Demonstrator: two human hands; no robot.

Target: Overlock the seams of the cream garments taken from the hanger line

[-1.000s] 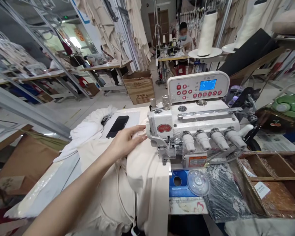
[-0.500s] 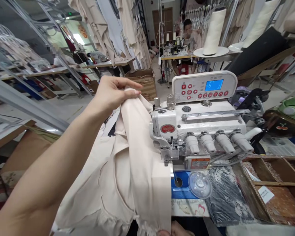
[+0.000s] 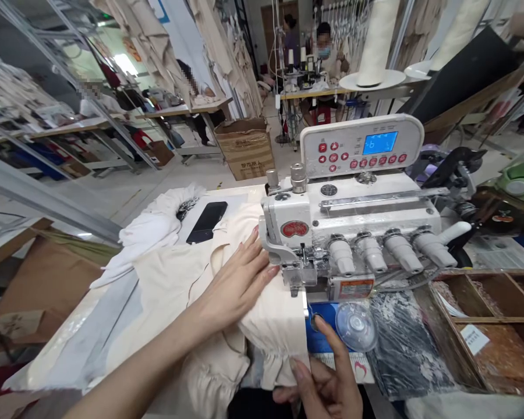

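Observation:
Cream fabric (image 3: 174,279) lies across the table, its right part under the presser area of a white sewing machine (image 3: 375,215). My left hand (image 3: 233,285) rests flat on the cloth just left of the machine head, fingers extended and somewhat apart. At the gathered edge near the front, my right hand (image 3: 327,372) pinches the fabric's right border between the thumb and lower fingers, while its index finger points up toward the blue plate (image 3: 323,343) beside the needle area.
A black phone (image 3: 207,222) and a white cloth bundle (image 3: 157,218) lie on the table. Thread cones (image 3: 378,46) stand behind the machine. A compartment box (image 3: 489,323) is at right, a cardboard carton (image 3: 244,151) on the floor. Other people sit at machines farther back.
My left hand has come down from holding the fabric raised and now lies on it. The cloth is lowered, revealing the phone. My right hand has moved up into view.

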